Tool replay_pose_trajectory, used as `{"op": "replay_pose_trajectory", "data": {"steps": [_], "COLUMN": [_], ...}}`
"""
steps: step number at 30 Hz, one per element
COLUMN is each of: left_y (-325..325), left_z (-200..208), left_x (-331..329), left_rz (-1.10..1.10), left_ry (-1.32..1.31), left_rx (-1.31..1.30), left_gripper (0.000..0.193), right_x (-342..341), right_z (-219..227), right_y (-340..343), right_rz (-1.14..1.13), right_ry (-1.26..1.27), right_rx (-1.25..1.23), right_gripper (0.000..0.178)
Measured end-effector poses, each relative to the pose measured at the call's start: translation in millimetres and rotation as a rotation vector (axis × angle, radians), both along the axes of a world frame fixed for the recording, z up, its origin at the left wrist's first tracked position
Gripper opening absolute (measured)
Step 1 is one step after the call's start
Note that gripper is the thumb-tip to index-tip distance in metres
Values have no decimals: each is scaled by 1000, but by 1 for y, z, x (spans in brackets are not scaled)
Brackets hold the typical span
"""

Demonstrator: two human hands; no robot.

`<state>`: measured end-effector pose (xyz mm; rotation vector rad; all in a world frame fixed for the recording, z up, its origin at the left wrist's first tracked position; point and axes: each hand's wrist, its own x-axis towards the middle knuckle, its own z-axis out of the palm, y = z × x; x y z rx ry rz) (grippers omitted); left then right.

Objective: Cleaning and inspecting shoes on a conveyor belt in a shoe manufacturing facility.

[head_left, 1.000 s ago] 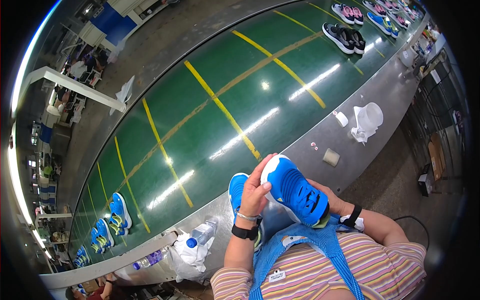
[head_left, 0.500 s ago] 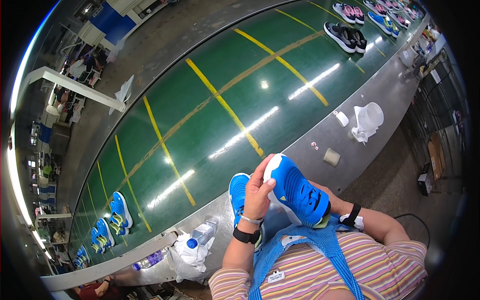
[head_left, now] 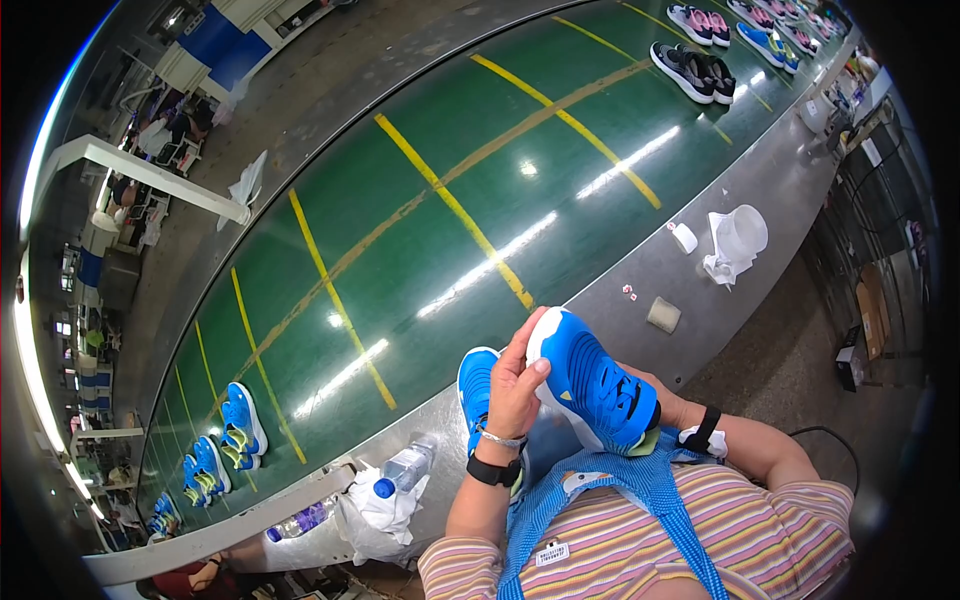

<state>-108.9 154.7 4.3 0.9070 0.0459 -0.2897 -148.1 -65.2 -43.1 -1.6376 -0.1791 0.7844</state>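
A blue sneaker with a white sole, dark laces and lime lining is held up before me, its toe pointing away to the left. My left hand grips it at the toe, thumb on the white sole edge. Behind its heel end is my right hand, closed around the far side; most of its fingers are hidden by the shoe. A second blue sneaker rests on the metal ledge beside my left wrist, partly covered by that hand.
A green conveyor belt with yellow lines carries blue sneakers at left and black sneakers at far right. Along the metal ledge are a yellowish block, a white cup, a water bottle and crumpled white plastic.
The belt's yellow lines and the black sneakers have shifted slightly to the right. Both hands and the held sneaker are almost still. At the lower left, another person's arm has moved a little.
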Motion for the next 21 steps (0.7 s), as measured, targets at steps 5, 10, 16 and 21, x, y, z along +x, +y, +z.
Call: {"op": "replay_pose_trajectory", "data": {"steps": [5, 10, 16, 21], "left_y": [11, 47, 137, 146], "left_z": [-4, -14, -69, -93], "left_x": [-4, -18, -90, -115], "left_rz": [-11, 192, 136, -81], "left_ry": [-15, -84, 148, 204], "left_rx": [-28, 412, 891, 569], "left_gripper": [59, 59, 64, 81], "right_x": [-4, -9, -15, -16], "right_z": [-3, -9, -8, 10], "right_y": [7, -3, -13, -1], "right_rz": [3, -170, -249, -248], "right_ry": [-30, -33, -276, -433], "right_rx": [34, 109, -153, -304], "right_gripper": [74, 77, 85, 81]}}
